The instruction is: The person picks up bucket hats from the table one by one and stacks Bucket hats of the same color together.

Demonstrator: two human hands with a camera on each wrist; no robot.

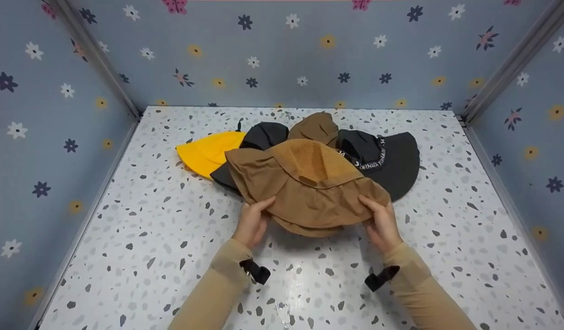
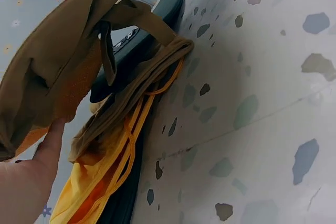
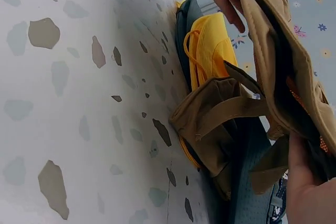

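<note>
The left hand (image 1: pixel 252 221) and the right hand (image 1: pixel 381 222) each grip the near edge of a brown sun hat (image 1: pixel 309 188), fingers curled around the brim at opposite ends, so the hands sit well apart with the hat stretched between them. The hat is lifted a little off the speckled tabletop (image 1: pixel 309 284) at its near edge — the wrist views show its fabric hanging clear of the surface — while its far side lies over the pile behind it. In that pile, a yellow hat (image 1: pixel 207 151) sticks out to the left, a dark grey hat (image 1: pixel 266 135) lies just beside it, a second brown hat (image 1: pixel 316 127) peeks out at the back, and a black visor cap (image 1: pixel 392 160) with white lettering on its band spreads to the right. All of them touch or overlap. Blue walls (image 1: pixel 282 50) printed with small flowers enclose the table on three sides.
</note>
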